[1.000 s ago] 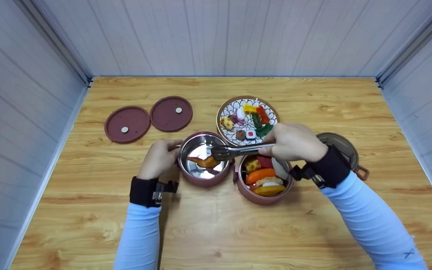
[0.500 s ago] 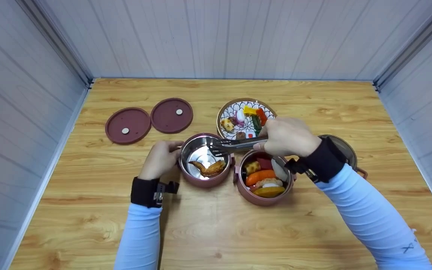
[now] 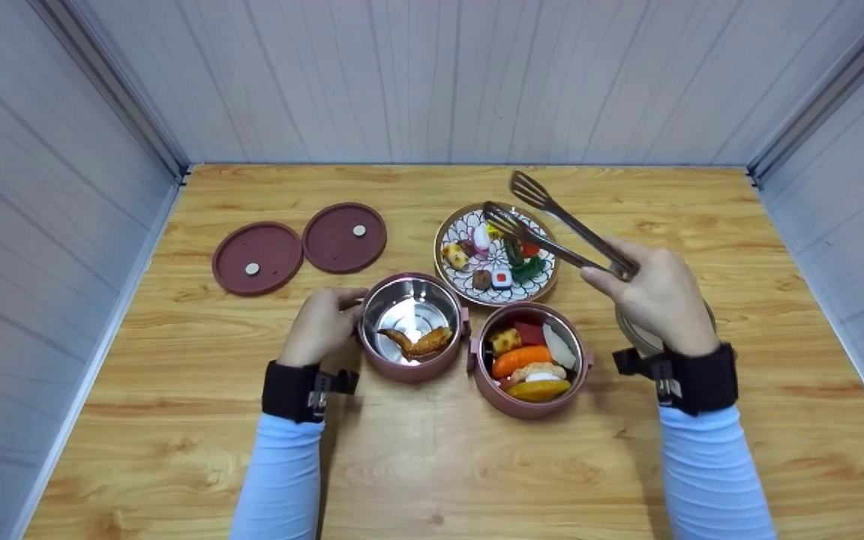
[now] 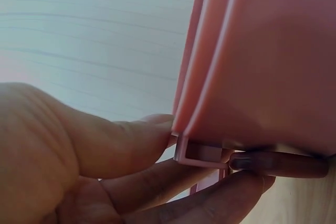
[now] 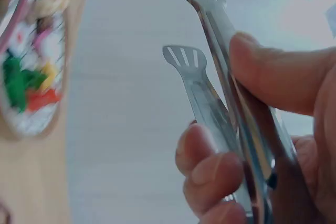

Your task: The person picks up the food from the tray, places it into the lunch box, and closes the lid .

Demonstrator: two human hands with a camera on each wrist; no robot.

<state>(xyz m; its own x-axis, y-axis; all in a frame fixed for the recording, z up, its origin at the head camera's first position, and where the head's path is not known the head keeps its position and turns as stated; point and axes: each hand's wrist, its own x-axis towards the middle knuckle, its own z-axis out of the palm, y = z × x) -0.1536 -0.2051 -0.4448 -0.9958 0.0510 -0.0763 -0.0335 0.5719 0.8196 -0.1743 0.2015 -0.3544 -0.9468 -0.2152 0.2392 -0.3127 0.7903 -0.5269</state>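
My left hand [image 3: 321,326] holds the left pink lunch pot [image 3: 409,373] by its side; in the left wrist view the thumb lies at the rim and the fingers curl round the clasp [image 4: 202,162]. A brown toy chicken wing [image 3: 428,343] lies on the pot's shiny steel bottom. My right hand [image 3: 657,300] grips metal serving tongs [image 3: 576,226], their slotted ends spread apart and nothing between them. In the head view the tongs overlap the patterned plate [image 3: 495,303], which bears several small toy foods, among them a sushi piece [image 3: 502,278].
To the right of the held pot stands a second pink pot [image 3: 526,409] filled with toy food, including an orange carrot-like piece [image 3: 523,361]. Two maroon round lids [image 3: 257,259] lie at the back left. A greyish round lid [image 3: 636,336] is partly hidden under my right hand.
The tongs have lifted out of the left pot, where the chicken wing stays, and swung up and right, their ends spreading over the plate. My left hand stays at the pot.
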